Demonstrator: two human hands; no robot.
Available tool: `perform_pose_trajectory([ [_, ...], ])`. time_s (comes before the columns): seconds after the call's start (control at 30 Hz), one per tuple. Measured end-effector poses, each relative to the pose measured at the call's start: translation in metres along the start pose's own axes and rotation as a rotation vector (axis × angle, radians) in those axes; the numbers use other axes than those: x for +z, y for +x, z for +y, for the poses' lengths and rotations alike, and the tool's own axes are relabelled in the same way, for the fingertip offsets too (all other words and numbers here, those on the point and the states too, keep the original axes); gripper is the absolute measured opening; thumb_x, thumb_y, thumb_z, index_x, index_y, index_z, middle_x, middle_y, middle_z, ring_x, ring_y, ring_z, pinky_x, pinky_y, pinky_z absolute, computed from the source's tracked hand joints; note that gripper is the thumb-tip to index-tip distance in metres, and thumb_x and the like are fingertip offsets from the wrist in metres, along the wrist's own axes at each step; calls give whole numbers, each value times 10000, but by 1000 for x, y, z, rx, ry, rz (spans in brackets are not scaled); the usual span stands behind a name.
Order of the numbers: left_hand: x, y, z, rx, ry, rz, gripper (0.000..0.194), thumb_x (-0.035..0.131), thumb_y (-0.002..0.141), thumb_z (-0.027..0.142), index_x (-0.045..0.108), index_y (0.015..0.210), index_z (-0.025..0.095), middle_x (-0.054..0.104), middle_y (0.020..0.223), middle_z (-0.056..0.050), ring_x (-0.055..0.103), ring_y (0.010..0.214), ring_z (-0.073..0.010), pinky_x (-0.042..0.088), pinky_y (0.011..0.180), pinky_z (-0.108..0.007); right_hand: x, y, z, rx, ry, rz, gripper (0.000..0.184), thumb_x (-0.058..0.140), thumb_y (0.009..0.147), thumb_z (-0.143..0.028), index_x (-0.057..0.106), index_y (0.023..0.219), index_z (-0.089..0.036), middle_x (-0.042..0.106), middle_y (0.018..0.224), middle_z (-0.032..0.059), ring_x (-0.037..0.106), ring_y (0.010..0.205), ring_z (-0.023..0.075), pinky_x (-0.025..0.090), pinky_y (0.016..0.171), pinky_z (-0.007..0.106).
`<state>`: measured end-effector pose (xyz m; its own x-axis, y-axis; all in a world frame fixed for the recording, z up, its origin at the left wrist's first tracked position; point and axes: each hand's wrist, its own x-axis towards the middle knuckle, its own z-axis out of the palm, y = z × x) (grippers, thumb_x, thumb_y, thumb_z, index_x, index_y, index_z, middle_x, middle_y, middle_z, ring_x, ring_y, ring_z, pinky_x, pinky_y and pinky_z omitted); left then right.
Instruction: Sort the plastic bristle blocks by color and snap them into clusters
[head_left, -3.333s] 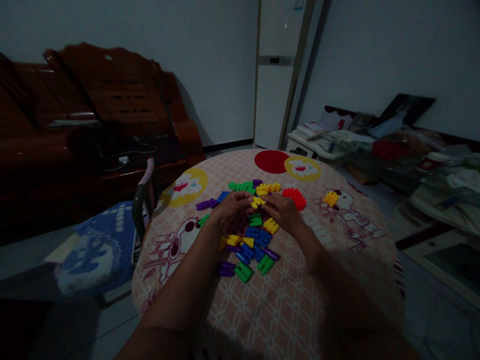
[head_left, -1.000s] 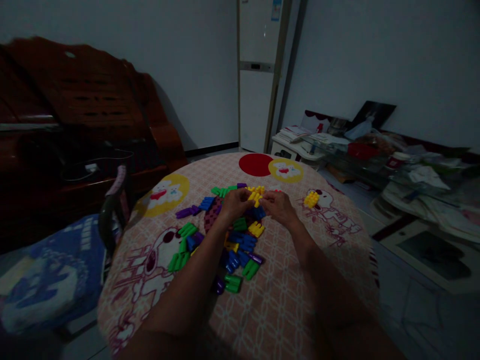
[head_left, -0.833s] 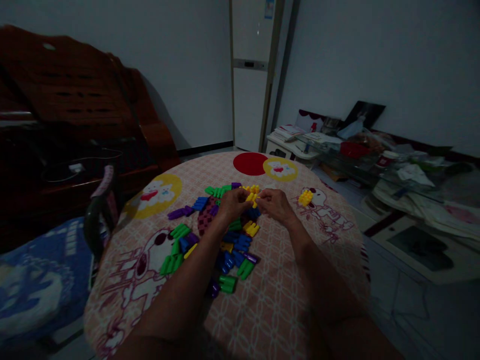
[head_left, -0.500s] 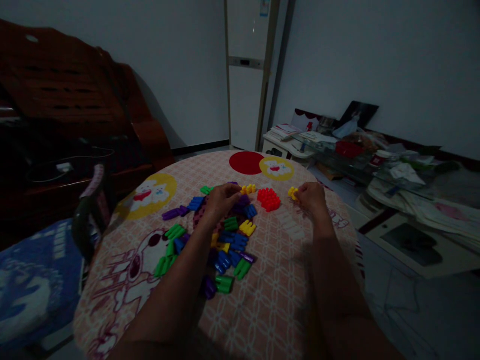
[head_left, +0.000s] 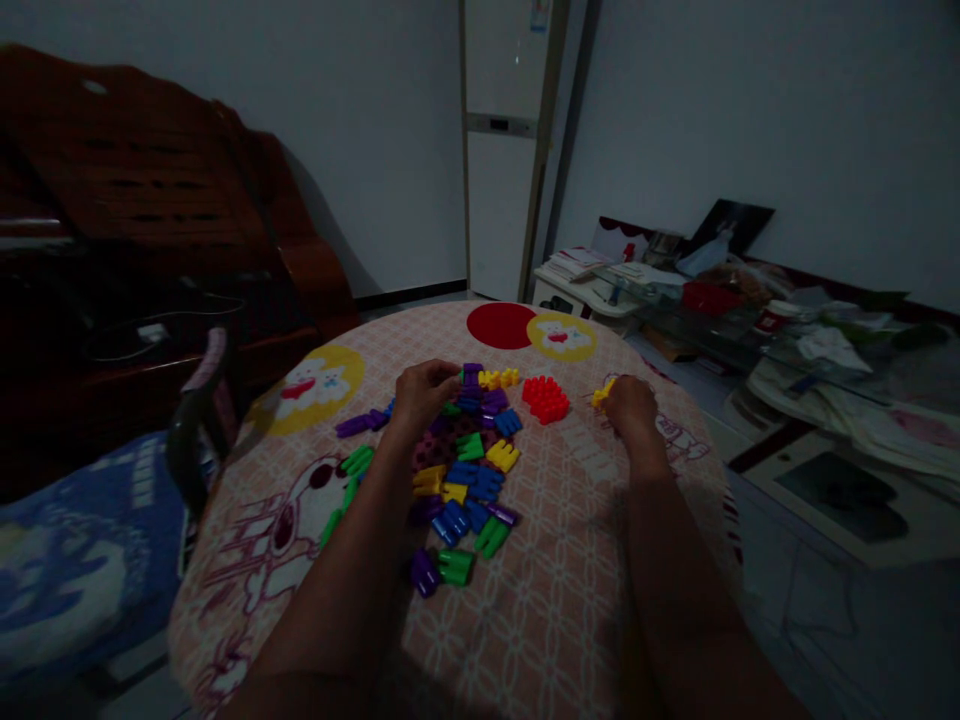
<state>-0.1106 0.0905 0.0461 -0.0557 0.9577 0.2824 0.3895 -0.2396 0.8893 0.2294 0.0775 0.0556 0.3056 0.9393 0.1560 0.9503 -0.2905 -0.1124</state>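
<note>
My left hand (head_left: 424, 395) reaches over the far side of a loose pile of plastic building blocks, fingers pinched together. Its fingertips are beside a purple block (head_left: 471, 376); whether they grip anything is hidden. Just right of that block lies a row of yellow blocks (head_left: 499, 379). A cluster of red blocks (head_left: 546, 399) rests on the table between my hands. On the right, my right hand (head_left: 631, 405) is closed on a yellow block (head_left: 603, 392), which pokes out left of the fingers. Nearer me lie blue blocks (head_left: 475, 480), green blocks (head_left: 455, 567) and other purple ones.
A patterned cloth (head_left: 540, 600) covers the round table. To the left stand a chair with a blue cover (head_left: 82, 560) and a wooden sofa (head_left: 150, 200). Along the right wall, a low glass-topped cabinet (head_left: 840, 500) carries papers, bags and a cup (head_left: 776, 317).
The view has shifted slightly, moving the scene rightward. My left hand has drawn a little left, exposing the purple block by its fingertips. My right hand has turned, still with the yellow block.
</note>
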Motion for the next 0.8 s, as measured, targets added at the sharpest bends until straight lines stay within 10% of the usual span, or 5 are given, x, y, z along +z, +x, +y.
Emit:
perform_pose_trajectory([
  [0.53,57,14,-1,218,540,-142,386,636,821,167,668,1206,168,688,1253,-129,634,1178,-258,479,1042,-380,2,-8,-31,-167,386,258,221,574,856,-302,744,823,-164,754,847,111,653,778,209,431,706,284],
  [0.8,73,22,10,176,662,-155,207,560,854,152,714,993,135,733,1045,-141,676,994,-251,512,880,-344,2,-8,-36,-277,581,198,196,597,804,-280,731,721,-162,719,718,68,632,690,184,437,679,279],
])
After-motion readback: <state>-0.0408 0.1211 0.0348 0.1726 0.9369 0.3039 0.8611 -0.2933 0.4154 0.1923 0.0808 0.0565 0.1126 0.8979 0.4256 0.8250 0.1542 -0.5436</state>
